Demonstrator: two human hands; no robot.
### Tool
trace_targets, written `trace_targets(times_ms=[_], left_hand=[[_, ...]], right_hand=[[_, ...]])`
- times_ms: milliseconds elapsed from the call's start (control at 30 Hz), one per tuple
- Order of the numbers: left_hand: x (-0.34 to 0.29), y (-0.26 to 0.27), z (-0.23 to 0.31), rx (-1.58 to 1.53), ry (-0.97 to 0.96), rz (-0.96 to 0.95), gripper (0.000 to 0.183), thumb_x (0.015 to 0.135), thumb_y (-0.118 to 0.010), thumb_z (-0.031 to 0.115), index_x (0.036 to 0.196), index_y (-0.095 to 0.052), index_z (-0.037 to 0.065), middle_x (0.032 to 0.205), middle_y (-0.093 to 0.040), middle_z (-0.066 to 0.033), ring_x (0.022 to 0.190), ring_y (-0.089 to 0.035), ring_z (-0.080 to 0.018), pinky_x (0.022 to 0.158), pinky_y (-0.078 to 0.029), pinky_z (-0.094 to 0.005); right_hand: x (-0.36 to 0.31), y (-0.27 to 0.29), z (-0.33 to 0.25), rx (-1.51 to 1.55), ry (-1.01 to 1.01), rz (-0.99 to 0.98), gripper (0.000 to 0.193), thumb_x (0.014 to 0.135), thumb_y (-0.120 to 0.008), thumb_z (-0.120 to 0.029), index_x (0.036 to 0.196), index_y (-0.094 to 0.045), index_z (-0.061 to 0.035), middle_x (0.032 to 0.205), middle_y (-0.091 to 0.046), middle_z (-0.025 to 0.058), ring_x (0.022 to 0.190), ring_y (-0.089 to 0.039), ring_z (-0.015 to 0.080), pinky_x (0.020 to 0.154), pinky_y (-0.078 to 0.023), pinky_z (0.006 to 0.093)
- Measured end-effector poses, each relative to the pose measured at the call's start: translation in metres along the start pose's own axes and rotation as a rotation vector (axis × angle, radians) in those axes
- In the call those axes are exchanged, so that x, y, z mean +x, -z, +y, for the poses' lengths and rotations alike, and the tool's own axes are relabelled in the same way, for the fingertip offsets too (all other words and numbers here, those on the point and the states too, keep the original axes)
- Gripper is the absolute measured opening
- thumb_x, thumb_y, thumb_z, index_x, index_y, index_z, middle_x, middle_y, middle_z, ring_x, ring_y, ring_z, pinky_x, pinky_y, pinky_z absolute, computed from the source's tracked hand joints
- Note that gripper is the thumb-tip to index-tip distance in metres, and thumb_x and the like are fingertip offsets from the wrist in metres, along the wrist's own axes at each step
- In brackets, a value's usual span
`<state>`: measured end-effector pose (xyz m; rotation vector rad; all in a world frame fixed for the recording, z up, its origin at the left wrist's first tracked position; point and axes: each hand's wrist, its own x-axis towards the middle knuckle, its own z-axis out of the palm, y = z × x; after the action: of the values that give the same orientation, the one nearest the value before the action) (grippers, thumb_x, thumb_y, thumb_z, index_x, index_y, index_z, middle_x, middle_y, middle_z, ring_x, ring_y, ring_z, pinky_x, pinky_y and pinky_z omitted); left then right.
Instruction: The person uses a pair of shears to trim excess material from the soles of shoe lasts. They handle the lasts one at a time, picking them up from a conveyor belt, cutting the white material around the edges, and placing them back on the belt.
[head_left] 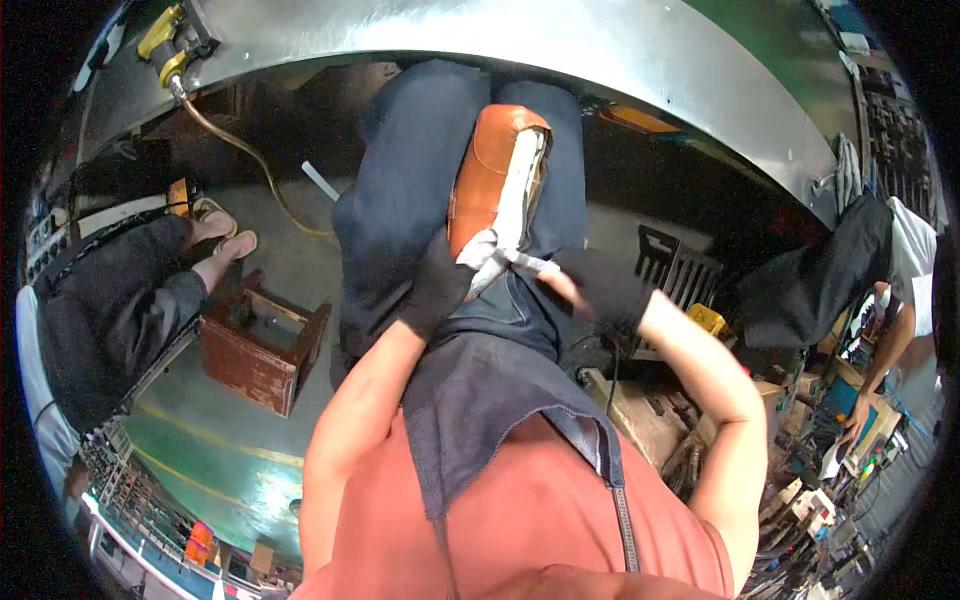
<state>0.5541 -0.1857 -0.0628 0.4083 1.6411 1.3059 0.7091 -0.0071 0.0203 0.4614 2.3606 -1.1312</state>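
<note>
Head view looks down over the person's salmon shirt [560, 510] and dark apron [480, 400] onto a tan leather shoe upper on a pale last [497, 185], which rests on the lap between the dark-trousered thighs. The left hand [437, 285], in a dark glove, is closed around the lower end of the shoe upper, just under its tan side, with the forearm rising from the bottom of the picture. The right hand [600, 285], also gloved, sits just beside the same end on the other side and pinches a pale strip [530, 264] that runs from the shoe's white lining across to its fingers; the grip is closed on that strip. The two hands are near each other, with the shoe's lower end between them. Ahead, the curved edge of a metal surface [560, 50] arches over the knees and bounds the room above. To the left, open green floor [220, 430] lies beyond a rusty brown box [262, 345], and a seated person's dark legs and sandalled feet [215, 235] come in from that side. To the right, a black crate [670, 265] and cluttered machine parts crowd close to the right elbow, and another person [890, 300] stands farther off.
</note>
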Motion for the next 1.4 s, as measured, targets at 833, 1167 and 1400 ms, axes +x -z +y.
trace_targets(times_ms=[833,1167,1400], left_hand=[[-0.015,0.005,-0.004,0.24,-0.251,-0.103,0.06,0.082,-0.069,0.021,0.127,-0.036,-0.001,0.123,-0.051,-0.0168,0.113,-0.052,-0.0263,0.096,-0.042,-0.0374],[-0.021,0.008,0.021,0.127,-0.197,-0.018,0.077,0.077,-0.075,0.026,0.133,-0.029,0.0,0.125,-0.05,-0.0205,0.116,-0.052,-0.0321,0.096,-0.042,-0.0387],[-0.025,0.006,0.024,0.254,-0.21,0.006,0.076,0.079,-0.072,0.024,0.135,-0.028,-0.001,0.125,-0.052,-0.0247,0.115,-0.054,-0.0362,0.094,-0.044,-0.0406]], right_hand=[[0.013,0.025,-0.044,0.14,0.074,0.068,0.037,0.096,-0.049,-0.033,0.089,-0.062,0.0009,0.078,-0.062,0.0212,0.069,-0.061,0.0344,0.062,-0.046,0.04],[-0.008,-0.005,-0.051,0.203,-0.175,0.189,0.024,0.094,-0.052,-0.025,0.095,-0.063,-0.0032,0.081,-0.062,0.0183,0.068,-0.06,0.0338,0.063,-0.047,0.0404],[-0.013,-0.026,-0.062,0.146,-0.105,0.208,0.026,0.093,-0.049,-0.025,0.094,-0.061,-0.0018,0.079,-0.059,0.0219,0.072,-0.06,0.0381,0.062,-0.046,0.0449]])
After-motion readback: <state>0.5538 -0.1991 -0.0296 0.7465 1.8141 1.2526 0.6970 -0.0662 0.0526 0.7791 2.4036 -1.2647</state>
